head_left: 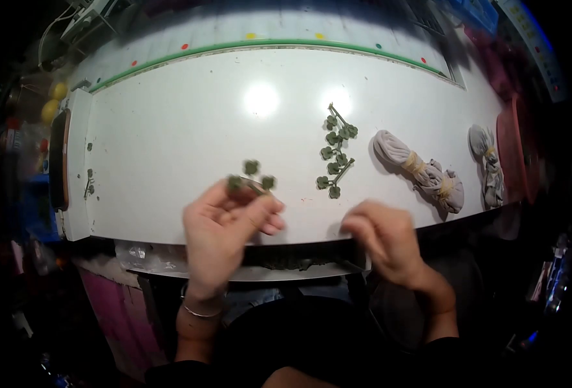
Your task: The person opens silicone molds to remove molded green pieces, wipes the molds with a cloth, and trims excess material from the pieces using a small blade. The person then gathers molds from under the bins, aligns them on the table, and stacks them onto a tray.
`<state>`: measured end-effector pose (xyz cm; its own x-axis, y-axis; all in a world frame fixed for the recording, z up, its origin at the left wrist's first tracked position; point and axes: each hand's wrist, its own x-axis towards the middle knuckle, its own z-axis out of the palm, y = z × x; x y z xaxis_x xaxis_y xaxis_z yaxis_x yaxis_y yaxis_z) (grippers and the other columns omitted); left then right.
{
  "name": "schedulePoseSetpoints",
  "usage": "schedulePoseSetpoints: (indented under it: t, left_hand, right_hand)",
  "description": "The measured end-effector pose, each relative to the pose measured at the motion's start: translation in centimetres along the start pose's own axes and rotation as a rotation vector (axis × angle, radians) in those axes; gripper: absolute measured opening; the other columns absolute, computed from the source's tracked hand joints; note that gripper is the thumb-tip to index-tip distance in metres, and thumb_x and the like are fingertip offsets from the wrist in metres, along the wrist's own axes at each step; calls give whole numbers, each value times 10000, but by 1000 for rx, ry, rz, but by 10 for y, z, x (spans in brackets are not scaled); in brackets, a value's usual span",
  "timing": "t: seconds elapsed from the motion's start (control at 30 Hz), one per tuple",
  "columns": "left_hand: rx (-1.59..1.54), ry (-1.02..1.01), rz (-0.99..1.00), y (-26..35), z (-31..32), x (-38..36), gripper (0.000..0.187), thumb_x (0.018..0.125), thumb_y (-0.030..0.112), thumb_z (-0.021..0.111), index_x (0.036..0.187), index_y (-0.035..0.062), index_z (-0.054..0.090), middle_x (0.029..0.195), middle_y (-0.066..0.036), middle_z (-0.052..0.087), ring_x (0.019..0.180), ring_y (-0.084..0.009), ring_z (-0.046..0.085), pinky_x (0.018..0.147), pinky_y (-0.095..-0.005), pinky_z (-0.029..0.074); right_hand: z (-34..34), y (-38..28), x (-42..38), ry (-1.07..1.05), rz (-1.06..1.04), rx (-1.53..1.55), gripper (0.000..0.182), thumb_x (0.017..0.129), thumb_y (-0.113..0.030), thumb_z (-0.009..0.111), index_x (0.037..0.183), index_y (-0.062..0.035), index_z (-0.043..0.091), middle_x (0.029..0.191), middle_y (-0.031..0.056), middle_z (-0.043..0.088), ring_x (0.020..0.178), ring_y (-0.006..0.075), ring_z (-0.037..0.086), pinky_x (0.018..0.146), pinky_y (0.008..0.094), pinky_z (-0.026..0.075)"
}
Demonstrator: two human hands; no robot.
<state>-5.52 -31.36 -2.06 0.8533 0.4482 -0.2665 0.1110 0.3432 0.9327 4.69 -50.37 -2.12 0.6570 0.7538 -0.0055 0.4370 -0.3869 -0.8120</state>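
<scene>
My left hand (224,220) is closed, pinching a small green sprig (252,185) by its stem between thumb and fingers. Three clover-shaped heads show on that sprig, slightly blurred. Over the table's front edge is my right hand (386,236), its fingers curled inward and smeared by motion; whether anything sits in its pinch is hidden. More green sprigs (339,145) with several clover-shaped heads lie in a column on the white table (169,129), beyond and left of my right hand.
Right of the sprigs lies a greyish cloth bundle (422,171) tied with tan bands. Another tied bundle (489,165) rests beside a red container (515,152) at the far right. A green strip (279,43) edges the table's back. Below its front edge is an open drawer (286,270).
</scene>
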Motion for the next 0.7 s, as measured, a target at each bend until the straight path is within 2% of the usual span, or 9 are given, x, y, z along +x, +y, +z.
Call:
schedulePoseSetpoints:
  t: [0.03,0.1,0.23,0.3,0.4,0.43,0.5,0.57,0.7]
  left_hand:
    - [49,44,11,-1,-8,5,136,829,-27,578,944,-99,568,781,-151,642,657,-156,635,598,-224,527]
    - [118,100,-12,-3,-20,16,154,823,-26,583,953,-106,567,771,-155,643,641,-157,634,584,-221,526]
    - [217,212,-45,5,-33,29,191,813,-15,596,973,-116,567,760,-165,647,625,-146,635,555,-215,522]
    - [252,272,-64,10,-30,29,161,814,-12,601,953,-92,582,716,-120,634,574,-119,604,533,-199,507]
    - [481,526,244,1,-26,25,120,826,31,621,919,-44,602,688,-35,566,535,-70,507,509,-169,441]
    - [483,520,245,-1,-19,21,120,826,31,621,919,-44,602,688,-35,566,535,-70,507,509,-169,441]
    - [329,250,304,-5,-2,11,159,805,57,657,933,-24,610,798,-57,573,628,-76,535,517,-184,439]
    - [503,55,348,-9,12,8,226,771,62,688,976,3,615,879,-77,568,706,-98,553,539,-202,454]
    - [621,3,459,-14,27,11,323,745,56,701,1051,18,606,901,-98,586,727,-120,565,564,-219,464]
  right_hand:
    - [3,6,3,223,-64,-56,23,821,-51,598,836,-32,596,679,105,551,526,238,546,510,318,432]
    - [-4,11,20,334,-206,-302,173,769,15,621,933,-33,596,790,103,540,585,220,562,495,316,438]
    - [10,31,26,340,-306,-333,184,748,11,639,922,-25,589,815,94,518,587,212,545,503,309,439]
    - [9,29,26,328,-314,-378,168,741,14,644,893,-20,580,821,93,517,608,216,542,512,311,442]
    - [7,27,26,312,-299,-347,171,712,19,657,853,-19,568,815,88,517,646,225,542,514,307,443]
    - [8,26,26,306,-309,-361,182,693,29,659,839,-17,561,809,85,517,661,231,541,518,307,443]
    - [10,25,24,297,-316,-373,193,675,40,660,825,-16,553,802,82,516,675,236,541,522,307,444]
    - [12,23,26,310,-402,-338,205,649,60,653,804,-7,537,792,86,523,665,246,541,526,315,445]
    - [11,11,19,249,-398,-219,223,642,84,648,824,13,541,791,104,549,649,250,549,524,314,453]
